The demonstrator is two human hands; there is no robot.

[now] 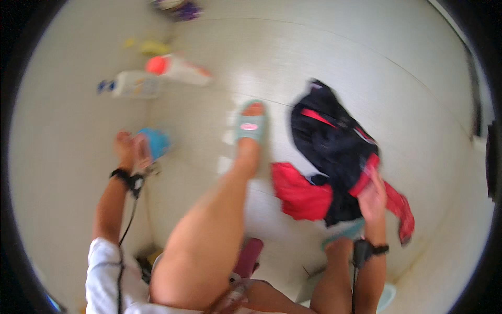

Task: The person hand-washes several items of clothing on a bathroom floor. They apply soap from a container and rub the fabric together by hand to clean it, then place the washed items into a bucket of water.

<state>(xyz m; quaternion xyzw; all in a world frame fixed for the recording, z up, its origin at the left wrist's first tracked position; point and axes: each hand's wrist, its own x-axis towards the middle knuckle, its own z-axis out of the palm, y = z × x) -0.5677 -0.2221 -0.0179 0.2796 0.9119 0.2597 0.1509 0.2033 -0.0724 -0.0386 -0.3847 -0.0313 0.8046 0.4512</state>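
Observation:
On the tiled floor lies a crumpled black and red garment [333, 141], its red parts spread to the left and right of its lower end. My right hand [372, 194] is at its red trim, palm partly showing and touching the cloth; whether the fingers grip it is unclear. At the left, my left hand [131, 151] is blurred beside a light-blue object [157, 143], seemingly touching it; the blur hides what kind of object it is and how the fingers lie. Both wrists wear black straps with cables.
A white bottle with a blue top [137, 84], a white bottle with a red cap [184, 70] and a yellow item [155, 48] are along the left wall. My foot in a pale-green slide sandal [251, 123] stands between the hands. A dark-pink object [249, 255] lies below my leg.

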